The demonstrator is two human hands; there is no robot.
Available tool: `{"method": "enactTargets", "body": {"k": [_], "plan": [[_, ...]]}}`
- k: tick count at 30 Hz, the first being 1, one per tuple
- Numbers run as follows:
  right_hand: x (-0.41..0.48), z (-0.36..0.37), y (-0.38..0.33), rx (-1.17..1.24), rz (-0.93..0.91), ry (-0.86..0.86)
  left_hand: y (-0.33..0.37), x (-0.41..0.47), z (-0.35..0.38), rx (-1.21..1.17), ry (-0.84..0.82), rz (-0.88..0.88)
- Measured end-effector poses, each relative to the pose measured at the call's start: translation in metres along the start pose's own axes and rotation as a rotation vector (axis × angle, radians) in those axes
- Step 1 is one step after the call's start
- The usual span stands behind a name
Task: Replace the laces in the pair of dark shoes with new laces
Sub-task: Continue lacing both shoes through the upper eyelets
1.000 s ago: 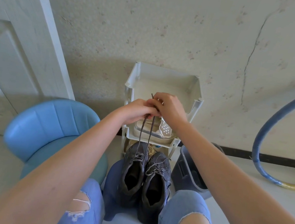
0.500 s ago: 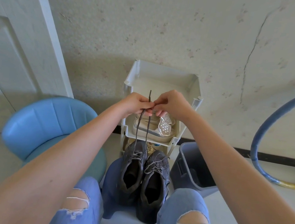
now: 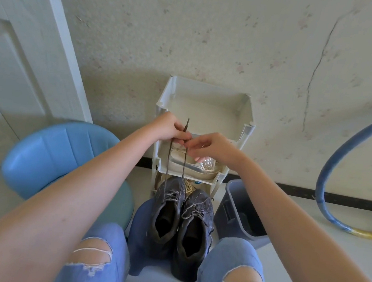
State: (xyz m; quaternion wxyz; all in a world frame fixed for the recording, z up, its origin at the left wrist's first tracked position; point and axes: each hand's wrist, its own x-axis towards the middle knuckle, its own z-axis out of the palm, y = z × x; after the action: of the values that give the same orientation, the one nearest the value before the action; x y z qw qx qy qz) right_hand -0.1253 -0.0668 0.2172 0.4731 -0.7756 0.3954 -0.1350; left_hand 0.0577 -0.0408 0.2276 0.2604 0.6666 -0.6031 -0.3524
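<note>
R hand dropped below L hand, both pinching lace up from dark shoe.

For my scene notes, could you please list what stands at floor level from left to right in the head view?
white door → blue chair → pair of dark shoes → grey bin → blue hoop

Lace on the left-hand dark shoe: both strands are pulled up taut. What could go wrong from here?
Both strands of the lace run taut from the left dark shoe to the left hand and right hand. Nothing pins the shoe, so pulling may lift it or tip it off the blue stool.
</note>
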Motion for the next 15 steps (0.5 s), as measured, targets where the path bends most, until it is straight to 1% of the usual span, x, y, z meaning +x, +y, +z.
{"method": "enactTargets", "body": {"k": [1,2,3,4,6,7,9,10,12,15], "plan": [[0.001,-0.001,0.003,0.009,0.016,0.033,-0.002,0.000,-0.001,0.033,0.020,0.030],[0.003,-0.002,0.006,0.013,0.033,0.121,-0.003,-0.002,-0.001,0.069,0.030,0.068],[0.005,-0.001,0.008,0.047,0.050,0.213,-0.004,-0.003,0.000,0.107,0.037,0.112],[0.006,0.000,0.008,0.129,0.063,0.254,-0.004,-0.004,0.001,0.144,0.048,0.157],[0.010,0.007,0.008,0.313,0.079,0.186,-0.004,-0.006,0.002,0.269,0.080,0.259],[0.013,0.011,0.009,0.345,0.079,0.136,-0.003,-0.008,0.002,0.365,0.110,0.318],[0.019,0.018,0.010,0.301,0.058,0.073,-0.001,-0.009,0.005,0.504,0.176,0.430],[0.021,0.020,0.010,0.304,0.040,0.058,-0.002,-0.009,0.006,0.525,0.201,0.465],[0.025,0.022,0.015,0.403,0.017,0.058,-0.005,-0.012,0.008,0.514,0.234,0.486],[0.025,0.019,0.025,0.573,0.002,0.076,-0.014,-0.016,0.009,0.390,0.289,0.465]]}}
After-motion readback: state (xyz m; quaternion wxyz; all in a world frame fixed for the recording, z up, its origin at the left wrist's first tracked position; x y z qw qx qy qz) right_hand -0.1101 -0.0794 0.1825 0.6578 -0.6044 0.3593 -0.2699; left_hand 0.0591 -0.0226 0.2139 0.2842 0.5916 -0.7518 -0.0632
